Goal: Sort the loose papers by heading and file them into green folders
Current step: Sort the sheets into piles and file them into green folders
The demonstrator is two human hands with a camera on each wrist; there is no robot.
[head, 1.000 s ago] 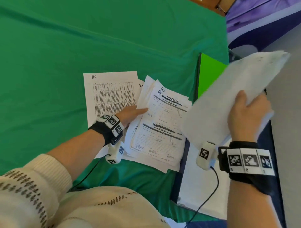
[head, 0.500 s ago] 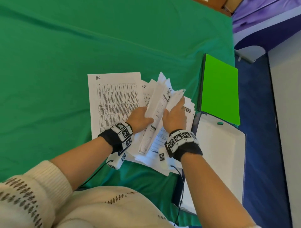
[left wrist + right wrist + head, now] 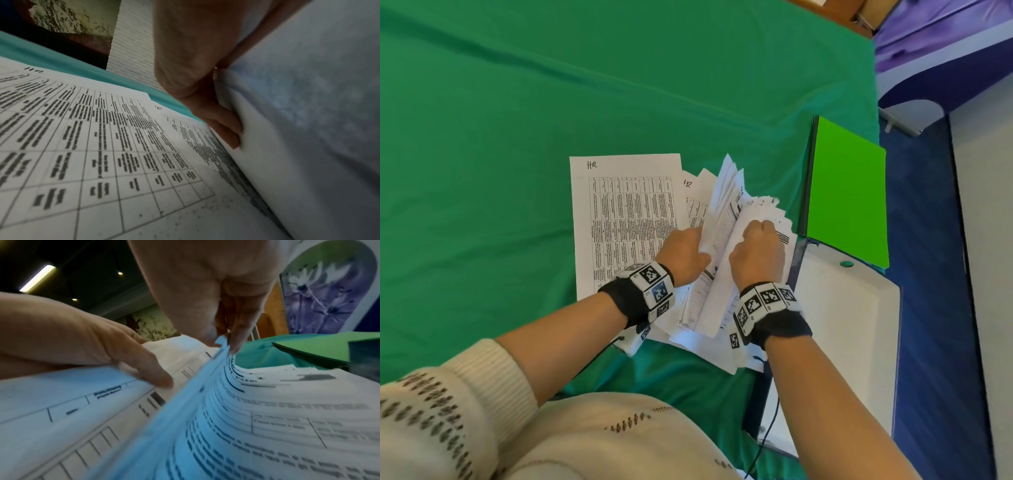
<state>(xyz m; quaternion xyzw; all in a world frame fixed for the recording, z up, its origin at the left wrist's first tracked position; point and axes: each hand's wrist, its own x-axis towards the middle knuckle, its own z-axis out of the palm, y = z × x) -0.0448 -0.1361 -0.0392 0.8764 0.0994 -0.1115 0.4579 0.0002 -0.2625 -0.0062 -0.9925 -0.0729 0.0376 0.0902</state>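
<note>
Fingers of right hand [image 3: 756, 257] pinched top sheets; left hand [image 3: 683, 255] gripped raised paper stack [image 3: 722, 219] at table centre. Green folder [image 3: 846, 195] at 3 o'clock. Sorting underway; next, likely reading heading.

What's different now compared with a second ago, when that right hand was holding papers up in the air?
The right hand has come down to the loose pile and now pinches sheets there; the bundle it held up is gone from view. The left hand, which lay flat on the pile, now lifts a batch on edge. The HR sheet and green folder lie unmoved.
</note>
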